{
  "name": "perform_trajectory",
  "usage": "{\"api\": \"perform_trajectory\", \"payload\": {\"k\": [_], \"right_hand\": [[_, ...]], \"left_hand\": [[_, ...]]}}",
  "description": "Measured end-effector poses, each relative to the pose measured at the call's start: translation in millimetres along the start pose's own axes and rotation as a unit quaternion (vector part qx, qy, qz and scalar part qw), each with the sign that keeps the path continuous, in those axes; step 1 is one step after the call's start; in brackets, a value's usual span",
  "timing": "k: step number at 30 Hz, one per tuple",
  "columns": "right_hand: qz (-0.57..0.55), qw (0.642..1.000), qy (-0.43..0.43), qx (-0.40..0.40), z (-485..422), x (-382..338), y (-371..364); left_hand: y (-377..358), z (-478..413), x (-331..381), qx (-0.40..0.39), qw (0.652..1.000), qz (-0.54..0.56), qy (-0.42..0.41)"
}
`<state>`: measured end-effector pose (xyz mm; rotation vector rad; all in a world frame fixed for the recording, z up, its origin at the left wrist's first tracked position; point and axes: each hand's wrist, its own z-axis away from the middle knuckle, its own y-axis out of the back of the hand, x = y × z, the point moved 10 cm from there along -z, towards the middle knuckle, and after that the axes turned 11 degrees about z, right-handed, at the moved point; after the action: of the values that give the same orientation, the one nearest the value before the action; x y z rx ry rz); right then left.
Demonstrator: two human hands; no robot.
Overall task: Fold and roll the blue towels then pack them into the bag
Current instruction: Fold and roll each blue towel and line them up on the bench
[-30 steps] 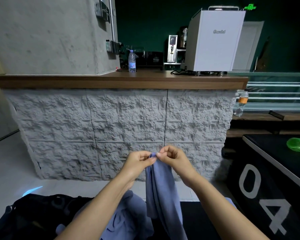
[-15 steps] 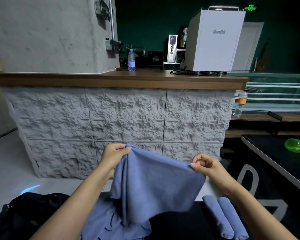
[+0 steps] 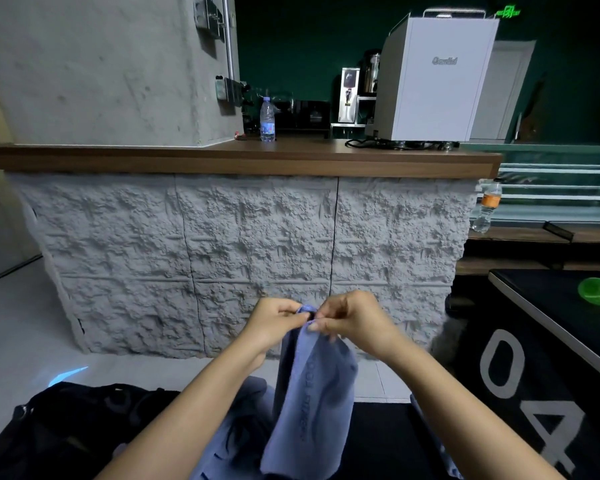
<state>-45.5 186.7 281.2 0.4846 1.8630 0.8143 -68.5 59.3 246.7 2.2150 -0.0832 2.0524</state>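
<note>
Two pinches hold the blue towel (image 3: 312, 403) up

Black bag (image 3: 66, 427) sits at lower left. Left hand (image 3: 274, 323) and right hand (image 3: 354, 323) meet fingertip to fingertip, each pinching the towel's top edge; it hangs doubled below them.

Hanging towel (image 3: 312, 410) cut off below; bag (image 3: 66, 431) cropped bottom-left.

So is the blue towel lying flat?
No, the left hand and right hand pinch the blue towel at its top, so it hangs down.
</note>
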Motion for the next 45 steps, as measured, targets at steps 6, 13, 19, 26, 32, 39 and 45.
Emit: {"api": "perform_trajectory", "payload": {"k": [6, 13, 19, 26, 32, 39, 45], "right_hand": [[0.068, 0.997, 0.028, -0.029, -5, 4, -10], [0.015, 0.998, 0.053, 0.029, 2, 4, -3], [-0.008, 0.994, 0.014, 0.107, 8, 35, 29], [0.023, 0.98, -0.088, 0.175, 25, 108, 64], [0.016, 0.987, -0.047, 0.151, 31, 84, 58], [-0.158, 0.987, 0.013, 0.009, 23, 0, 11], [-0.102, 0.991, -0.049, 0.078, 5, 9, 1]], "left_hand": [[-9, 5, 1, -0.057, 0.998, -0.028, -0.023], [0, -2, -24, -0.03, 0.989, -0.135, -0.053], [34, 3, -68, 0.023, 0.981, -0.192, -0.012], [63, 12, -56, -0.003, 1.0, 0.028, 0.006], [52, 3, -38, 0.087, 0.96, 0.251, 0.088], [-2, 6, -21, 0.053, 0.96, 0.262, 0.082], [-6, 14, -18, 0.02, 0.976, 0.2, 0.079]]}}
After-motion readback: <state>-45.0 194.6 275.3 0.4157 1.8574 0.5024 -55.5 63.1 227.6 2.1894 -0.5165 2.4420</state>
